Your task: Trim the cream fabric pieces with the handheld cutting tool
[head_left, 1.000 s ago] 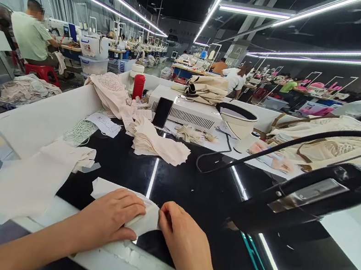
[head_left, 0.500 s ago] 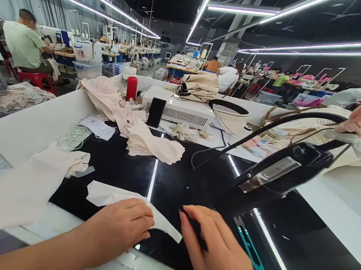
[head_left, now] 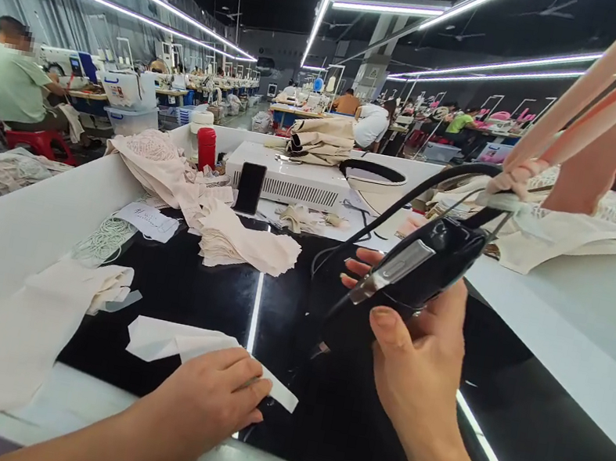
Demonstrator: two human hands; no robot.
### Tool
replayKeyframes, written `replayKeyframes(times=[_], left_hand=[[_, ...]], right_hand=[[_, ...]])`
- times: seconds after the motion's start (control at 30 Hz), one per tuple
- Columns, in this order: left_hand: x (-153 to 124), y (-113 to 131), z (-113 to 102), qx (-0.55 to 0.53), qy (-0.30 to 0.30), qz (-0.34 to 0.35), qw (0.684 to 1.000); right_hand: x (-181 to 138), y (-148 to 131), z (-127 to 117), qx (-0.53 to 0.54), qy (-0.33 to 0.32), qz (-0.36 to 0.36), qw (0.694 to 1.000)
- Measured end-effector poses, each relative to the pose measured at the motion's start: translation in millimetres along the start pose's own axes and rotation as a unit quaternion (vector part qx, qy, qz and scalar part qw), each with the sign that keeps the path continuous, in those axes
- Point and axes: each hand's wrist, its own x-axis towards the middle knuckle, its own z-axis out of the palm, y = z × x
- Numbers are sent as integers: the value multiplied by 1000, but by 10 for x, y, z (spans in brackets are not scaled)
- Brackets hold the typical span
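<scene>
My left hand (head_left: pixel 216 397) rests over a folded white fabric piece (head_left: pixel 161 336) on the black tabletop, its curled fingers pressing the piece's right part down. The piece's narrow end (head_left: pixel 284 395) sticks out past the fingertips. My right hand (head_left: pixel 428 363) is wrapped round a black handheld tool (head_left: pixel 443 258) with a silver metal plate, its thumb in front and its fingertips showing beyond the far side. The tool hangs tilted from knotted pinkish cloth straps (head_left: pixel 574 142), and a thick black cable (head_left: pixel 409 198) loops from it. Its lower end is dark and hard to make out.
Stacked beige fabric pieces (head_left: pixel 250 240) lie ahead, with more white cloth (head_left: pixel 16 330) at the left edge. A phone (head_left: pixel 249 188) leans against a vented white box (head_left: pixel 293 180), near a red bottle (head_left: pixel 205 149). A person (head_left: pixel 10 79) sits farther left.
My right hand has risen from the tabletop and closed round the black tool, which has shifted left. My left hand stays on the fabric piece. The teal thread snips are now out of sight.
</scene>
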Motion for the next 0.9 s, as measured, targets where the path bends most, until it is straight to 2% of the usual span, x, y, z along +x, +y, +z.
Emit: replayKeyframes(times=[0.2, 0.47, 0.9], left_hand=[[16, -2, 22, 33, 12, 4, 999], [-19, 21, 17, 25, 14, -23, 999], [-56, 39, -13, -9, -14, -50, 999]], right_hand=[[-78, -39, 189, -12, 0, -5, 1000], [-358, -113, 373, 80, -4, 11, 997], [-417, -89, 374, 63, 1, 4, 998]])
